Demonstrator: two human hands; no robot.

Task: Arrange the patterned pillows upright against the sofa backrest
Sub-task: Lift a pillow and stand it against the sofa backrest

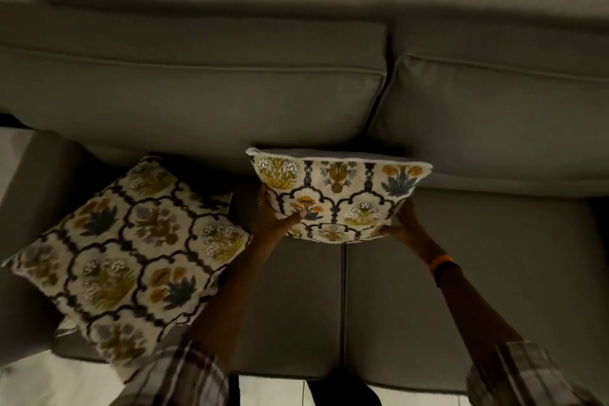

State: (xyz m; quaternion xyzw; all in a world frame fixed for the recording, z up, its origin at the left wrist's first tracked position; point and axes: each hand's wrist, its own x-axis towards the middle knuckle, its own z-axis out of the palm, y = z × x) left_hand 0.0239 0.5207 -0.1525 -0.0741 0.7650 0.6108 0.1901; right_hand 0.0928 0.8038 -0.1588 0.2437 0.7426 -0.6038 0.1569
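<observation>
The cream floral-patterned cloth pillow under my fingers looks woven and slightly nubby – so does its square twin. The grey sofa is matt, smooth upholstery fabric with piped seams – my checked sleeves are soft cloth.

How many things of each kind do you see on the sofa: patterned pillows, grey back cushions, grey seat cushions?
Patterned pillows: 2, one held by the left hand and right hand, one lying at the left.
Grey back cushions: 2.
Grey seat cushions: 2.
Total: 6.
</observation>
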